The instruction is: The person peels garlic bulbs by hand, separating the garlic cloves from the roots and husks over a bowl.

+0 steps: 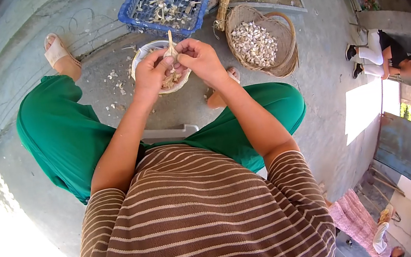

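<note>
Striped shirt [191,210], then both hands [150,74] [202,61] clamped around a pale, long-stemmed garlic bulb [171,52]

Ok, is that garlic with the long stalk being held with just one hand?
No, the left hand and the right hand both have their fingers on the garlic bulb.

Garlic bulb [171,54] between left hand [149,74] and right hand [202,61].

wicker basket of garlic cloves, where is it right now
In the head view, the wicker basket stands on the floor to the right of the blue crate, beyond the right hand.
</note>
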`<state>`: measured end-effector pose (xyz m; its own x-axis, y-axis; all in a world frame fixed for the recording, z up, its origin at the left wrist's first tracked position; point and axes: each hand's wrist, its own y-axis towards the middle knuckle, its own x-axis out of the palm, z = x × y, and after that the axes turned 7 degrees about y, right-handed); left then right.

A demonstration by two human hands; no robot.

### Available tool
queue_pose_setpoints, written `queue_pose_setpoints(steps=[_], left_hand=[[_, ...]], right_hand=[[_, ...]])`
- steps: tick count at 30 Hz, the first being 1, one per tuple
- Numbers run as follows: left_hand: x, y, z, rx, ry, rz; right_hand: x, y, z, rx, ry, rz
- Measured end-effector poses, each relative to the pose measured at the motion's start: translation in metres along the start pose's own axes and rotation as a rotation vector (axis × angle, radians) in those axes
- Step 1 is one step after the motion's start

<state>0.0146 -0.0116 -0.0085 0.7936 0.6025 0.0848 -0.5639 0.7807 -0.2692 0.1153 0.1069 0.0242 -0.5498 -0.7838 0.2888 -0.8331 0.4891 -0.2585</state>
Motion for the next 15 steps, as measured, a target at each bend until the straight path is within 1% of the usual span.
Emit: queue_pose_setpoints(steps=[2, 4, 6, 8, 10, 12, 15], left_hand=[[0.0025, -0.0011, 0.0051, 0.03, -0.058, 0.023], [0.0034, -0.0023, 0.007, 0.025, -0.032, 0.018], [0.0027, -0.0034, 0.0085, 0.021, -0.004, 0.011], [0.0005, -0.0038, 0.0103, 0.003, -0.115, -0.021], [-0.0014, -0.0023, 0.0095, -0.002, -0.152, -0.031], [-0.0014, -0.0013, 0.0096, -0.01, -0.188, -0.042], [-0.001, -0.0007, 0.0107, -0.045, -0.272, -0.03]], right_hand=[[0.0, -0.0012, -0.001, -0.008, 0.033, -0.017], [-0.0025, -0.0008, 0.001, -0.014, 0.063, -0.036], [-0.0064, 0.0019, 0.0053, 0.041, 0.13, -0.019], [-0.0073, 0.0007, 0.0027, 0.049, 0.151, -0.027], [-0.0049, -0.0005, 0.0001, 0.057, 0.173, -0.035], [-0.002, -0.0009, -0.0002, 0.115, 0.311, 0.052], [0.0007, -0.0015, -0.0027, 0.12, 0.353, 0.065]])
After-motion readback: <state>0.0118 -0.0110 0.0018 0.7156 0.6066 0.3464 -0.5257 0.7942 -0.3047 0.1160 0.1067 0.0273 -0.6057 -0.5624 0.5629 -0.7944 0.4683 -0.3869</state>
